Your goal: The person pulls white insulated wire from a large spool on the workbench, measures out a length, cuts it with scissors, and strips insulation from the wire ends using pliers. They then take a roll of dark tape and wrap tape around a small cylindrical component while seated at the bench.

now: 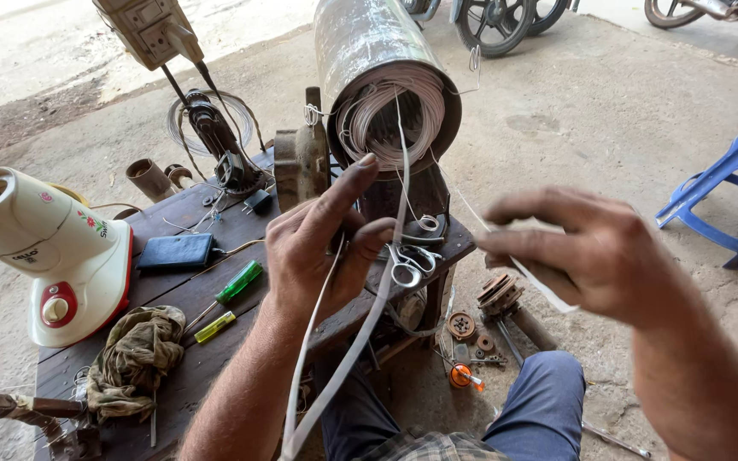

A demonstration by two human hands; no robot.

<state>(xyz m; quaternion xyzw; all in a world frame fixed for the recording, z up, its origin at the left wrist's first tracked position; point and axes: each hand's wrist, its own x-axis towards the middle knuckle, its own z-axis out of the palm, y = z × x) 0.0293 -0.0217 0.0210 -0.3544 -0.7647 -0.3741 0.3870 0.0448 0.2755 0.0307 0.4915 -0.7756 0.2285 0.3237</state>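
Note:
A grey metal motor cylinder (369, 43) stands on the dark workbench (181, 290), its open end packed with white-sleeved winding wires (390, 119). My left hand (322, 243) pinches a long white sleeve strip (360, 341) that runs from the windings down toward my lap. My right hand (582, 252), to the right of the cylinder, grips a thin white strip (548, 290) between thumb and fingers. Small scissors (407, 260) lie on the bench edge just right of my left hand.
On the bench lie a white and red mixer base (44, 248), a rag (134, 354), green screwdrivers (237, 286), a blue pouch (177, 252) and a wire coil (207, 119). Metal parts (480, 329) litter the floor. A blue plastic stool (736, 192) stands right; wheels (493, 21) behind.

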